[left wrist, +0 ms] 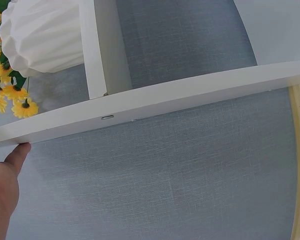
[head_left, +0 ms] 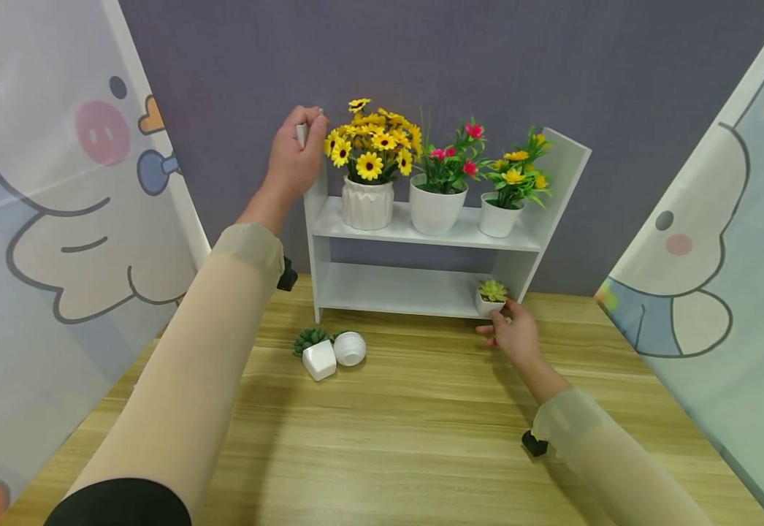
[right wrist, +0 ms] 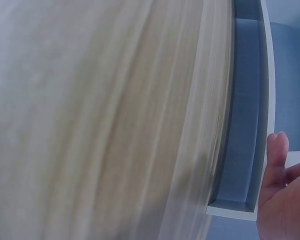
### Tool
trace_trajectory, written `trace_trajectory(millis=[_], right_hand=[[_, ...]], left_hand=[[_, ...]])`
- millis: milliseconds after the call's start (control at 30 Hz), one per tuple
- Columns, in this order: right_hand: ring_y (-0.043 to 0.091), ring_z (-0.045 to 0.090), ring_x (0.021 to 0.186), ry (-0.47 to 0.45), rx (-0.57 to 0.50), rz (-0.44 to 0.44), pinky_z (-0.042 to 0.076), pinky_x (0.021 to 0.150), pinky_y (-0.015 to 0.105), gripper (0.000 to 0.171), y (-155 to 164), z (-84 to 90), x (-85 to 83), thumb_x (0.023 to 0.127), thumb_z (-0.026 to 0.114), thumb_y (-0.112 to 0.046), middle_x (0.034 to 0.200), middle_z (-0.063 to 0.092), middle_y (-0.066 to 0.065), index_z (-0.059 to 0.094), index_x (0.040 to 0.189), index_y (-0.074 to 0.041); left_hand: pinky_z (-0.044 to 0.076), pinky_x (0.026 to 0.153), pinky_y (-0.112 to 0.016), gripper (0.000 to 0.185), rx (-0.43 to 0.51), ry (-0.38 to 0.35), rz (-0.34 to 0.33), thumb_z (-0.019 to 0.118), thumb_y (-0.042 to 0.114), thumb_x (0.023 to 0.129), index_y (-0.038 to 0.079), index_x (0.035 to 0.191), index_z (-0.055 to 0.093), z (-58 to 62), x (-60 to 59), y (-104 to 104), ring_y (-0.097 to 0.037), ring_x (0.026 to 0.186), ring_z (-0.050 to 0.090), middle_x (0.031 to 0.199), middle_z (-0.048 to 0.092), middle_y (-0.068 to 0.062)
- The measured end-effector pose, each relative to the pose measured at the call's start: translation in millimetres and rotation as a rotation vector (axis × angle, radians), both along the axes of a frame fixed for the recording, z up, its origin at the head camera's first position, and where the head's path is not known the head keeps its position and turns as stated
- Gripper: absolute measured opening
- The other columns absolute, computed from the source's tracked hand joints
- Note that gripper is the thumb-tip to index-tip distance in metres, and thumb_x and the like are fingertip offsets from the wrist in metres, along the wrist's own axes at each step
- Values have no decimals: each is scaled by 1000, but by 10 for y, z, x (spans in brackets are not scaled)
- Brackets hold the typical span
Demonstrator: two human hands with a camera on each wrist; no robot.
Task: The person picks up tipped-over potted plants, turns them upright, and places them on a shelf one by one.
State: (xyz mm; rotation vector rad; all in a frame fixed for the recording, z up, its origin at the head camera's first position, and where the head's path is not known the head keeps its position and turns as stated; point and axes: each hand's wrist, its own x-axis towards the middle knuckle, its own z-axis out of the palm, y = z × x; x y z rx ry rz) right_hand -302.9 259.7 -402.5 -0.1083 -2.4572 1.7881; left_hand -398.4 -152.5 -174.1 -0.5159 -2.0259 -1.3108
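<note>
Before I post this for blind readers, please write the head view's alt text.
A person's right hand touches a small potted succulent at the lower right of a white shelf, while the left hand grips its left side. Three potted flowering plants stand on its upper tier; two white pots lie tipped on the wooden table.

Soft, fairly bright light seems to fall from above in the head view, laying a pale sheen on the white shelf point(head_left: 388, 288) and a broad, soft-edged shadow on the tabletop point(head_left: 421, 431) beside the left sleeve point(head_left: 188, 351); a fainter one lies by the right sleeve point(head_left: 612, 453). Focus there stays crisp, though wide-angle stretch pulls at the printed panels point(head_left: 27, 183) near the edges. The left wrist view is cooler and greyer. The right wrist view is weakest — wood grain smearing into milky blur leftward, the shelf visibly bowed.
</note>
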Motion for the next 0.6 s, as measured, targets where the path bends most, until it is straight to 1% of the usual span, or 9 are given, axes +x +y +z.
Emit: trace_trajectory(millis=[67,133,167,200,300,367,400,433,600], right_hand=[[3,76,78,6,1,-1,62,62,26,65,-3,5,21,117,45,-9,167,40,33,15,173,3],[2,76,78,11,0,-3,62,63,26,66,-4,13,49,117,47,-11,164,42,33,15,173,4],[2,76,78,14,-6,-3,62,63,26,66,0,17,61,117,48,-12,163,42,33,16,172,4],[1,76,78,17,-10,-4,63,63,26,67,4,23,76,116,49,-13,163,42,32,17,172,4],[-1,75,78,19,-38,-2,62,64,25,70,28,40,121,116,53,-15,167,39,30,18,173,2],[-2,75,78,19,-46,5,62,63,24,70,63,41,147,115,54,-15,171,36,30,18,173,1],[-3,74,78,17,-45,9,61,63,23,71,79,42,164,115,55,-15,172,35,29,17,173,0],[-3,73,78,18,-40,14,61,63,22,71,94,41,182,115,55,-15,173,34,29,18,173,1],[-1,71,78,10,-8,14,60,63,23,66,110,17,291,112,60,-12,165,41,31,27,166,6]], left_hand=[[45,89,-27,24,-3,3,0,51,38,116,24,98,48,-8,-4,-4,-8,152,51,146,62,-8],[45,85,-28,24,-1,15,-8,51,38,116,24,97,48,-18,-8,-6,-13,136,60,134,63,-9],[45,85,-27,24,2,21,-9,51,38,116,24,97,48,-23,-11,-7,-9,132,60,128,62,-5],[44,82,-28,24,4,27,-13,51,37,116,24,96,48,-26,-13,-7,-10,119,62,121,61,-2],[40,75,-31,24,8,42,-21,51,37,116,24,96,48,-29,-17,-7,-12,89,51,103,50,4],[39,75,-30,24,8,41,-18,51,38,116,25,96,48,-25,-17,-5,-9,85,49,101,49,9],[39,74,-31,24,7,41,-19,51,37,116,25,96,48,-23,-16,-6,-14,80,45,99,47,8],[39,74,-31,24,8,41,-20,51,37,116,25,96,48,-21,-16,-6,-13,79,44,98,47,8],[38,73,-31,24,0,36,-19,50,37,117,25,97,47,-15,-9,-8,-13,76,42,96,46,7]])
